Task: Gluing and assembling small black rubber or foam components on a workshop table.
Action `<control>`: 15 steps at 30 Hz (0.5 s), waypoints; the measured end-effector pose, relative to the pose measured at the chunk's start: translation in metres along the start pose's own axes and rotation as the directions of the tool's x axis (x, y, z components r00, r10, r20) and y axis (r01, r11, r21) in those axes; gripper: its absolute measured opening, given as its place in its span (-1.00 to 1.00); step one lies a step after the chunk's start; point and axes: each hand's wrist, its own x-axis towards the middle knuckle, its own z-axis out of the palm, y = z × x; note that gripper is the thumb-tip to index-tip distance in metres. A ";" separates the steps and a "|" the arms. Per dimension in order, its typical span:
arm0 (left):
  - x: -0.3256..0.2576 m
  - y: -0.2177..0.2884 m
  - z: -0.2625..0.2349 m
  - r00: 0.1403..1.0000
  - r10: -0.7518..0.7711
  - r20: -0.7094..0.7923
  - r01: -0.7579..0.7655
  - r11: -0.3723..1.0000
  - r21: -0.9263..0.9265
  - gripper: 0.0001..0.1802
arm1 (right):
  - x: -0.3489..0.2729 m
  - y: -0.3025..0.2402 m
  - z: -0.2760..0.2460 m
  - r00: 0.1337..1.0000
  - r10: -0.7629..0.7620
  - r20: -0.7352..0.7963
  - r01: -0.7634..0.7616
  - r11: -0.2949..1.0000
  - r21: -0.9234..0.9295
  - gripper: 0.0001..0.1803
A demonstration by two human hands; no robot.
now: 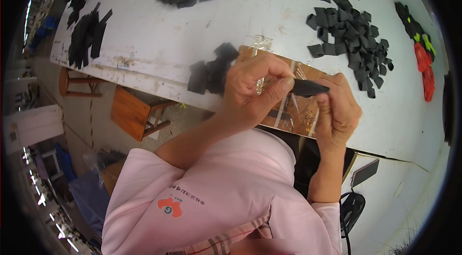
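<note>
Your left hand [252, 89] and right hand [337, 108] meet over a brown board [288, 110] at the near edge of the white table [192, 33]. Together they pinch a small black piece [308, 88], your left thumb and fingers closed on its left end, your right fingers on its right. A short stack [211, 73] of black pieces lies just left of your left hand. A loose heap [353, 38] of them lies beyond your right hand. Red and green scraps [423, 60] sit at the table's right edge. A wooden stool [137, 113] stands on the floor below.
</note>
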 end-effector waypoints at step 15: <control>-0.008 -0.113 -0.090 0.918 -0.219 -0.330 0.383 0.279 0.881 -0.81 | -0.054 0.004 0.012 0.777 0.598 0.198 -0.625 0.694 0.358 -0.74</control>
